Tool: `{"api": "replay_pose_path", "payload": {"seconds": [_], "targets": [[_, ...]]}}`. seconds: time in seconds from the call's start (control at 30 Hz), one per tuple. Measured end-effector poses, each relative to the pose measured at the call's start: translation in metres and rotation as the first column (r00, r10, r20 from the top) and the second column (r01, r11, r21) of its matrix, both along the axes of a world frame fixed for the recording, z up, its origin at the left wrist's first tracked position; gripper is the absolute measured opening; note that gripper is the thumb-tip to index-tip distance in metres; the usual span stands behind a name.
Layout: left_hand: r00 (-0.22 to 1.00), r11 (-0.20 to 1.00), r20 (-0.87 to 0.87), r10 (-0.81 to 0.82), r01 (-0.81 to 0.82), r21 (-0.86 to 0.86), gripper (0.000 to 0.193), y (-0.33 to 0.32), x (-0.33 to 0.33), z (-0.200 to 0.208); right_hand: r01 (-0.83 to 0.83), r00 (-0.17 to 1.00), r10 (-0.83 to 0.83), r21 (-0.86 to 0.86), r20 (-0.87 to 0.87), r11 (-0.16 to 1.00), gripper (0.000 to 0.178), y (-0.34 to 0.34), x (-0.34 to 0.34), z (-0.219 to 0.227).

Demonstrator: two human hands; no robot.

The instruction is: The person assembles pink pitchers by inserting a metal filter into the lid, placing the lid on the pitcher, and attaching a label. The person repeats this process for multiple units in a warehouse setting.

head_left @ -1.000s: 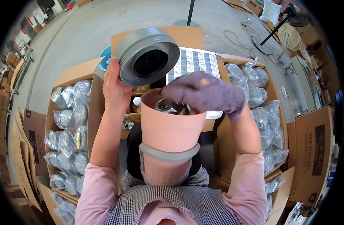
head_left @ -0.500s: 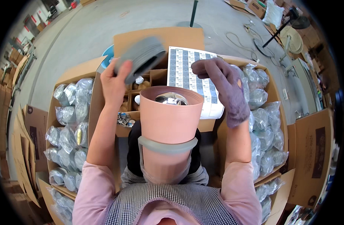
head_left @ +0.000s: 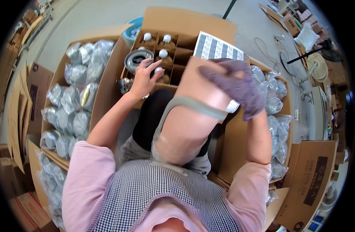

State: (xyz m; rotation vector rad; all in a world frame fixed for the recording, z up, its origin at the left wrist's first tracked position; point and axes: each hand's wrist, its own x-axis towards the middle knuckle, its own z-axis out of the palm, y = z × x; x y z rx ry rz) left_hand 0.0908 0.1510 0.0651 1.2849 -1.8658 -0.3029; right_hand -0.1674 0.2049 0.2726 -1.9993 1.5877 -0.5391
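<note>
A pink cylindrical vessel point(head_left: 185, 131) with a grey carrying band leans to the right across my lap, clear plastic around its lower end. At its upper end is my right hand point(head_left: 239, 87), in a purple-grey glove with a hole in it, fingers bent over the rim; motion blurs them somewhat. The vessel's mouth is hidden. My left hand point(head_left: 143, 80) is bare and holds nothing, its fingers apart beside a round grey screw lid point(head_left: 139, 61). That lid sits at the left side of a divided carton point(head_left: 189, 19), next to white-capped bottles point(head_left: 163, 54).
Plastic-wrapped round pieces fill the left carton point(head_left: 95, 91) and the right carton point(head_left: 287, 116). A printed label sheet point(head_left: 218, 48) lies over the divided carton's right side. Behind that carton stands a blue basin point(head_left: 132, 36). Small silvery pieces point(head_left: 126, 85) lie near my left wrist.
The grey lid has gone from my left hand onto the divided carton, and that hand has opened. My right hand has come down onto the pink vessel, which has tipped from upright toward the right.
</note>
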Motion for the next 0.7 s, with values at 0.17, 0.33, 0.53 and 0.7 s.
{"api": "replay_pose_path", "payload": {"seconds": [0.17,0.33,0.53,0.7], "targets": [[0.879,0.877,-0.199,-0.433,0.462,0.133,0.083,0.167,0.018,0.078,0.286,0.847,-0.282,0.061,0.450,0.956,0.047,0.014,-0.072,-0.058],[0.972,0.947,-0.069,-0.224,0.234,0.218,0.107,0.228,0.014,0.046,0.454,0.771,-0.335,-0.099,0.542,0.885,0.038,0.036,-0.114,-0.115],[0.840,0.720,-0.543,-0.007,0.381,0.580,0.072,0.232,0.033,0.034,0.428,0.775,-0.231,-0.220,0.588,0.877,0.044,0.037,-0.142,-0.145],[0.799,0.779,-0.586,-0.131,0.449,0.438,0.015,0.270,0.045,0.005,0.419,0.802,-0.305,-0.121,0.514,0.900,0.047,0.033,-0.141,-0.141]]}}
